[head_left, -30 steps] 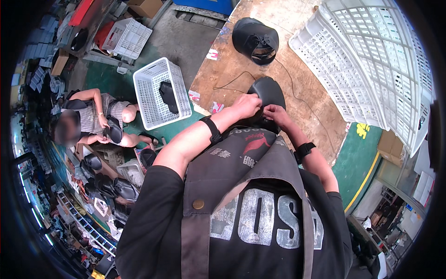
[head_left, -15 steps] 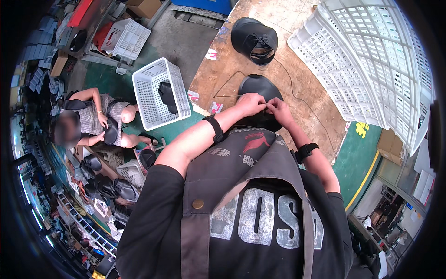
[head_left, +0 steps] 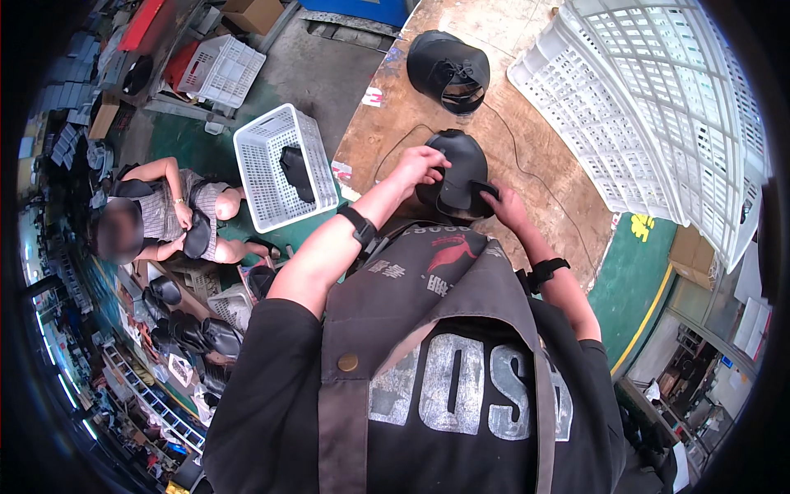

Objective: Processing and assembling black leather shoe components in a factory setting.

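Note:
A black leather shoe upper (head_left: pixel 462 156) lies on the wooden table in front of me. My left hand (head_left: pixel 423 165) is at its left side, the fingers curled in a pinch; whatever is between them is too small to make out. My right hand (head_left: pixel 504 203) grips the upper's near right edge, with the thumb over a dark flap. Farther up the table rests a second black upper (head_left: pixel 448 72), its laces tied in a bow and its opening toward me.
A thin cord crosses the wooden table (head_left: pixel 543 185). Stacked white plastic crates (head_left: pixel 609 107) lean at the right. On the floor at left, a white crate (head_left: pixel 284 210) holds a black piece. Beyond it a seated person (head_left: pixel 185 206) holds a black upper.
My hands were together, pinching at the middle of the upper. They have parted: the left moved up and left, the right to the near right edge. More of the upper now shows.

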Demonstrator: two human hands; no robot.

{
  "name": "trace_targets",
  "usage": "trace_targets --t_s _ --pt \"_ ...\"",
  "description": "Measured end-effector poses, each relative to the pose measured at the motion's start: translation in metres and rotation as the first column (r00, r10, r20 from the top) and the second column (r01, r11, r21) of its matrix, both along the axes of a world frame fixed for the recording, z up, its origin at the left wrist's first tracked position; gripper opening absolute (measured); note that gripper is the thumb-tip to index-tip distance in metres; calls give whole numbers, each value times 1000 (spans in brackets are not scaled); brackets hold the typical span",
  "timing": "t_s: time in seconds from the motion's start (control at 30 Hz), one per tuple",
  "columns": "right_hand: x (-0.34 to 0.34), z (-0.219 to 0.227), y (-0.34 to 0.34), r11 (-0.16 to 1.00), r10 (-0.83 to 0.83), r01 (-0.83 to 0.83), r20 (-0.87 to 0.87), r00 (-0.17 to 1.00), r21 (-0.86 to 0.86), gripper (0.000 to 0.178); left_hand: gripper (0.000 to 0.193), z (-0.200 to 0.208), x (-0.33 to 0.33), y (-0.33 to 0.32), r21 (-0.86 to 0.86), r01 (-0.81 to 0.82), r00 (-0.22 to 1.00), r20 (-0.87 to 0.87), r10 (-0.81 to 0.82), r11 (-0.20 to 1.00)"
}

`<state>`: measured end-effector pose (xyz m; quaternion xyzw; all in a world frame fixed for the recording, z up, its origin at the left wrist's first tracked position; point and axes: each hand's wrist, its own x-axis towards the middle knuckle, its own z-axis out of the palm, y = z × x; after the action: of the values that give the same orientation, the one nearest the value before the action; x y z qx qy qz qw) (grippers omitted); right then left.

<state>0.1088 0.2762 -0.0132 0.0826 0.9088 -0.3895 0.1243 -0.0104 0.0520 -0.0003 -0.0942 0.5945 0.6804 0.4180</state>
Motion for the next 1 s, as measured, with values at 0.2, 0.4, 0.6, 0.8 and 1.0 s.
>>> trace_targets --t_s 0.2,0.4,0.6,0.8,1.0 --pt "9 -4 14 983 -181 178 170 969 37 33 11 -5 -42 -38 54 -606 795 2 607 793" --pt "-2 21 -10 953 -224 221 9 974 -206 36 13 25 -18 12 -9 40 933 -358 -41 999" --pt "-11 25 -10 637 -311 504 404 860 -583 30 10 31 13 39 -429 310 684 -519 -512 849" --pt "-14 34 -14 543 -326 546 439 837 -638 27 12 31 18 37 -457 197 581 -658 -479 867" --pt "-15 42 -18 683 -255 445 382 888 -579 26 13 30 18 35 -508 177 525 -676 -517 843"
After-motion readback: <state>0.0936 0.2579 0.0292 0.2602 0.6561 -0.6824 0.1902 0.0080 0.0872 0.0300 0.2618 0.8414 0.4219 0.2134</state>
